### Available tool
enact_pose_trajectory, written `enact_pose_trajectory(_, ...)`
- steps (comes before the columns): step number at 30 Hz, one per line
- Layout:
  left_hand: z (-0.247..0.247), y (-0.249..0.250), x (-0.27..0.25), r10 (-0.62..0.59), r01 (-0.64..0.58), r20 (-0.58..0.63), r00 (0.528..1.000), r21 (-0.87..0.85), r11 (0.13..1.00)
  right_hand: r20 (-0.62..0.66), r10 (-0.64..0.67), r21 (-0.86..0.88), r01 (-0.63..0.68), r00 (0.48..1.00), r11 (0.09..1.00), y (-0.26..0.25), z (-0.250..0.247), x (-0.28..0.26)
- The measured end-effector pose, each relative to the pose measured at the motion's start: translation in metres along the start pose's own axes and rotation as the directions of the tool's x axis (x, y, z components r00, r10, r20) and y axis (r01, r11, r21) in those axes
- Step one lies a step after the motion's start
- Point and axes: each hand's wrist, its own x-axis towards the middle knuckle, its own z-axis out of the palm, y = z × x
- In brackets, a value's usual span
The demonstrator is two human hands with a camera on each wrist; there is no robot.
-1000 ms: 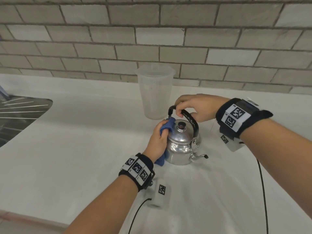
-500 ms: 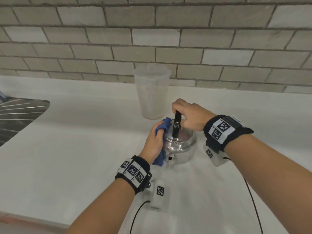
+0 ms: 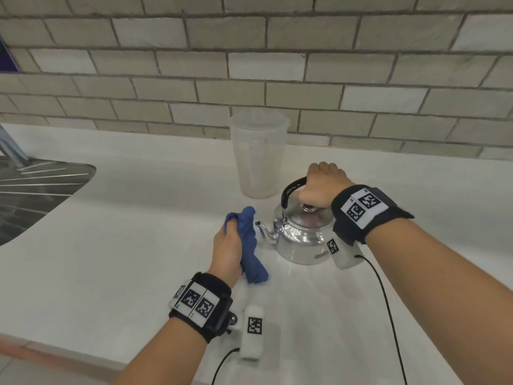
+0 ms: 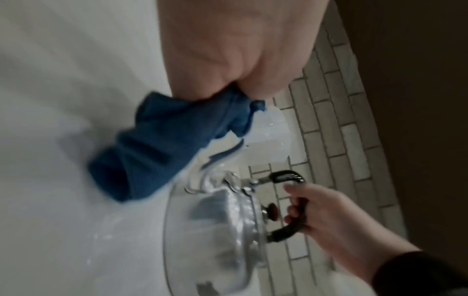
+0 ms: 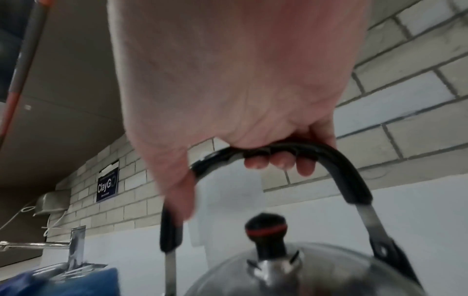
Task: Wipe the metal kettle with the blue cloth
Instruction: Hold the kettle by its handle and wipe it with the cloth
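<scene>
A shiny metal kettle (image 3: 301,237) stands on the white counter (image 3: 125,245), its spout (image 3: 263,230) pointing left. My right hand (image 3: 323,184) grips its black handle (image 3: 290,190) from above; the right wrist view shows the fingers (image 5: 278,162) curled under the handle (image 5: 336,160), above the lid knob (image 5: 266,226). My left hand (image 3: 229,245) holds the bunched blue cloth (image 3: 248,243) just left of the spout, a small gap apart from the kettle body. In the left wrist view the cloth (image 4: 162,146) hangs from my palm beside the kettle (image 4: 228,230).
A tall clear plastic jug (image 3: 258,154) stands right behind the kettle, against the tiled wall (image 3: 249,65). A steel sink drainboard (image 3: 33,190) lies at the far left. Cables (image 3: 385,301) trail from my wrists over the counter's front part.
The kettle was turned so its spout went from facing right, to facing me, to pointing left. My left hand with the cloth came off the kettle's side and moved slightly left.
</scene>
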Motion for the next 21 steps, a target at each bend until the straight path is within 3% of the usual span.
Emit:
enact_pose_trajectory(3,0.005,-0.003,-0.011,0.080,-0.079,-0.061,0.995,0.015,0.997,0.049,-0.017,-0.105,0.022,0.999,0.994,0.007,-0.004,-0.001)
enact_pose_trajectory(7,0.031,0.003,-0.035,0.267,-0.276,0.077,0.961,0.164,0.947,-0.035,0.008,-0.140,-0.013,0.999,0.990,0.002,0.002,-0.006)
enact_pose_trajectory(10,0.052,-0.002,-0.034,0.411,-0.469,0.236,0.881,0.308,0.828,-0.007,0.022,-0.143,-0.023,1.000,0.989,-0.006,0.004,-0.003)
enact_pose_trajectory(13,0.062,-0.021,-0.020,0.503,-0.594,0.320,0.803,0.498,0.631,-0.005,0.062,-0.069,-0.062,0.998,0.996,-0.010,0.002,-0.003)
enact_pose_trajectory(15,0.067,-0.025,-0.019,0.512,-0.565,0.277,0.813,0.588,0.579,-0.004,0.069,-0.050,-0.069,0.998,0.996,-0.012,0.002,-0.004)
enact_pose_trajectory(18,0.078,-0.024,-0.036,0.485,-0.468,0.183,0.855,0.673,0.572,0.011,0.089,-0.029,-0.089,0.996,0.996,-0.016,-0.001,-0.004)
enact_pose_trajectory(21,0.095,-0.027,-0.062,0.353,-0.424,0.264,0.898,0.738,0.525,0.053,0.083,-0.019,-0.082,0.995,0.996,-0.019,-0.003,-0.003)
